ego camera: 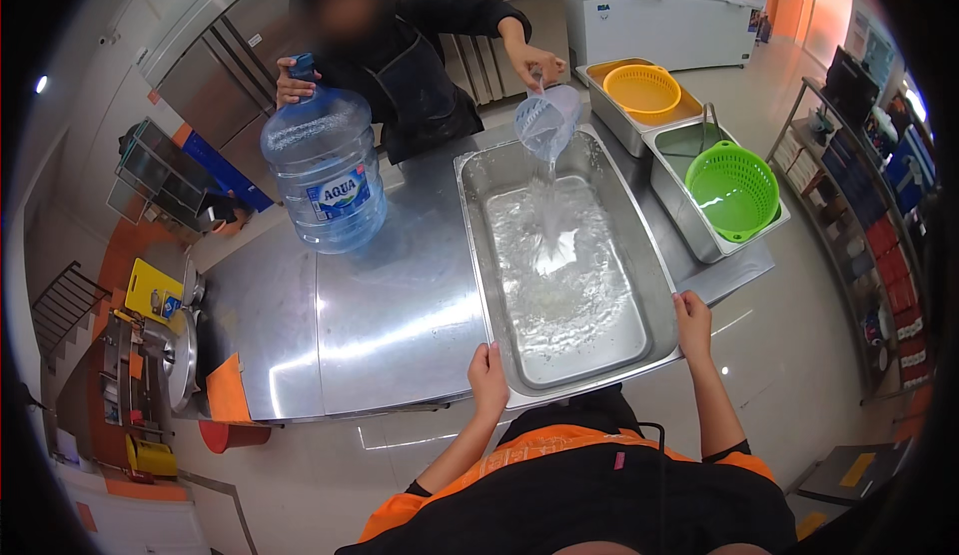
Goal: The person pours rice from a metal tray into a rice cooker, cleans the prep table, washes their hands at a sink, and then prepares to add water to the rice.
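Observation:
A deep rectangular stainless steel pan (pixel 659 285) stands on the steel worktable, with water in its bottom. My left hand (pixel 488 379) grips the rim at its near left corner. My right hand (pixel 692 323) holds the rim on the right side, near the other close corner. Across the table a co-worker in dark clothes tips a clear plastic measuring jug (pixel 547 120) over the pan's far end, and water falls from it into the pan. The co-worker's other hand is on the neck of a large blue Aqua water bottle (pixel 322 173) standing on the table.
Two steel pans adjoin at the right back, one with a yellow plastic basket (pixel 642 90), one with a green colander (pixel 733 191). The steel worktable (pixel 389 330) extends left towards pots and an orange sheet (pixel 228 390). A loaded shelf rack (pixel 832 255) stands right, across the floor.

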`<state>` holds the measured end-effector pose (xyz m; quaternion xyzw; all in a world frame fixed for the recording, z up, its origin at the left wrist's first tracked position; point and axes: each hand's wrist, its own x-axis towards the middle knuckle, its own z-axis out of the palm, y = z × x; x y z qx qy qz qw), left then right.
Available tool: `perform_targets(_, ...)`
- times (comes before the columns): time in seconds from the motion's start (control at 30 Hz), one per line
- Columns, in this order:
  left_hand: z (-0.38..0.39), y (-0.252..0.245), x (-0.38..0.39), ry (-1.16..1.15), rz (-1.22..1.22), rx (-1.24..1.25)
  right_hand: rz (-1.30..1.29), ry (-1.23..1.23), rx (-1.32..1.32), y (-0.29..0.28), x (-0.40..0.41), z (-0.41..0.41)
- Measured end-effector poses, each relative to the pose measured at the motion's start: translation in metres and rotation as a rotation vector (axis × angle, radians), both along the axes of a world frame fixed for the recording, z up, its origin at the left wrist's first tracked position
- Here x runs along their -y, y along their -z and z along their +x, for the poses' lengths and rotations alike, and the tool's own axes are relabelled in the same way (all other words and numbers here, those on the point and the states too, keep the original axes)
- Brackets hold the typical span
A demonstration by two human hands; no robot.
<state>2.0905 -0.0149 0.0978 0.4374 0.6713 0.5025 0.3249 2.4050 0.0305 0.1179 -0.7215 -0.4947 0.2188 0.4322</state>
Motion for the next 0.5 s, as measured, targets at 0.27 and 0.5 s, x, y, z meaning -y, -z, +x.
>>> perform_targets(0.27,0.0000,-0.0011,0.0008,-0.002,0.012,0.038,-0.011,-0.022,0.001,-0.0074,0.0014,-0.0027)
perform_targets(0.5,0.0019,0.0003,0.0025,-0.006,0.001,0.041,0.002,-0.024,-0.040,-0.0025,0.0020,0.0002)
